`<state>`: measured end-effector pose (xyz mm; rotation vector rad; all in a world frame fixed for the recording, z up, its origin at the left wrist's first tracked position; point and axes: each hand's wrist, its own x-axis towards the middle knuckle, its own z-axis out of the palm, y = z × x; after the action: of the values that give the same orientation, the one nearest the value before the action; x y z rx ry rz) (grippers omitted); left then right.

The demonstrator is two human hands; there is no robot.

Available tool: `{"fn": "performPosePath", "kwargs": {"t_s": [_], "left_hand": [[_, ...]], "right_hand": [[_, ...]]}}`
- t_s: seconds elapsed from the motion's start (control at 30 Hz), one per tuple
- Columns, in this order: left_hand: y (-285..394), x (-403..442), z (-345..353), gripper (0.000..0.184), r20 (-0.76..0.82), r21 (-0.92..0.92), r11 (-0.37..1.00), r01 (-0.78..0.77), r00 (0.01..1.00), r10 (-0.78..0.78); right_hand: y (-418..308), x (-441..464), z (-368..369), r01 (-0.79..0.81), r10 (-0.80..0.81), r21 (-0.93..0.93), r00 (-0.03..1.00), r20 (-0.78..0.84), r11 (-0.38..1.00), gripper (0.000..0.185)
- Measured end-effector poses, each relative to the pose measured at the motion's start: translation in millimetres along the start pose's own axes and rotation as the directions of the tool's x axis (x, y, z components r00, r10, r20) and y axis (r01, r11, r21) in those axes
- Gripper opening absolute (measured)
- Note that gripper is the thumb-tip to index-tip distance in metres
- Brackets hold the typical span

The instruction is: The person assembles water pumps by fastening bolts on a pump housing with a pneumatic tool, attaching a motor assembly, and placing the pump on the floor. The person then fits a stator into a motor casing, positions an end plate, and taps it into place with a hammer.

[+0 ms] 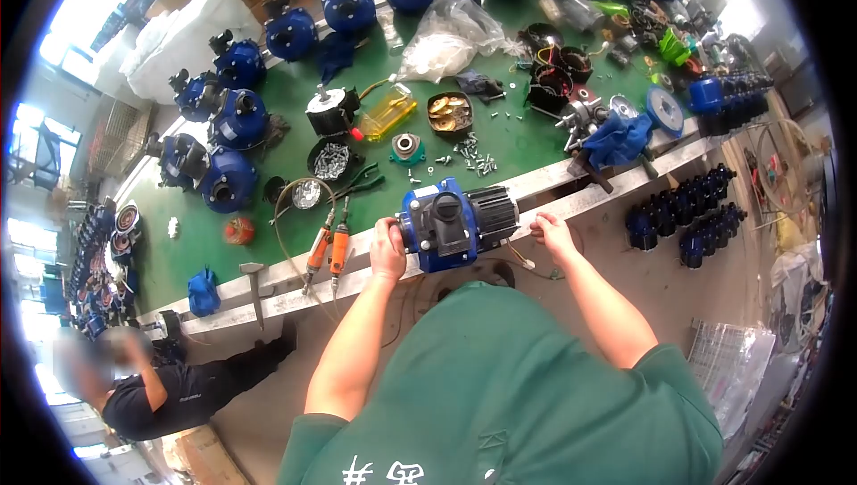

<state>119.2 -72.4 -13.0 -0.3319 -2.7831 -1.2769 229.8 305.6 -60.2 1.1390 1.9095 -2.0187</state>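
Observation:
A blue pump with a black finned motor (437, 224) lies at the front edge of the green workbench. My left hand (388, 251) is closed on its left end, against the round black port. My right hand (552, 233) is just right of the motor's finned end, apart from it, with fingertips pinched together; anything between them is too small to make out. From the motor's underside hangs a short cable with a pale connector (526, 262). Behind the pump, a teal flange with a metal centre (407, 149) lies near scattered screws (478, 159).
Two orange power screwdrivers (338, 248) and a hammer (253, 293) lie along the front edge on the left. Pliers (364, 180), a bowl of screws (330, 160) and a yellow bottle (389, 112) stand behind. Blue pumps (291, 30) line the bench's back. Another person (170, 387) is at left.

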Motion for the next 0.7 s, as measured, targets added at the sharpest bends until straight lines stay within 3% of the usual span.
{"fn": "performPosePath", "kwargs": {"t_s": [0.07,0.17,0.2,0.3,0.37,0.47,0.57,0.7], "left_hand": [[-5,5,1,0.029,0.009,0.029,1.000,0.000,1.000,-0.001],[5,7,0,0.032,0.006,0.021,0.991,0.133,0.991,-0.133],[6,9,0,0.032,-0.010,0.037,0.992,0.124,0.992,-0.124],[10,9,4,0.029,-0.023,0.022,0.946,0.324,0.946,-0.324],[17,9,5,0.034,-0.008,-0.144,0.842,0.520,0.850,-0.526],[29,8,9,0.051,-0.132,-0.500,0.664,0.556,0.709,-0.692],[114,21,-6,0.053,-0.212,-0.546,0.709,0.447,0.744,-0.633],[166,36,5,0.043,-0.243,-0.181,0.961,0.210,0.937,-0.251]], "right_hand": [[4,19,4,-0.058,0.057,0.013,0.997,0.053,0.998,0.044],[-1,37,16,-0.124,0.104,0.087,0.973,0.204,0.988,0.044],[-12,35,20,-0.154,0.133,0.080,0.967,0.217,0.985,0.036],[3,61,25,-0.122,0.082,0.088,0.928,0.363,0.989,0.029],[4,68,26,-0.135,0.096,0.077,0.920,0.379,0.988,0.025],[-1,74,25,-0.140,0.111,0.025,0.873,0.475,0.990,0.024],[12,86,31,0.002,-0.012,0.020,0.864,0.504,1.000,0.027],[33,101,32,0.232,-0.124,-0.156,0.853,0.506,0.960,0.034]]}}
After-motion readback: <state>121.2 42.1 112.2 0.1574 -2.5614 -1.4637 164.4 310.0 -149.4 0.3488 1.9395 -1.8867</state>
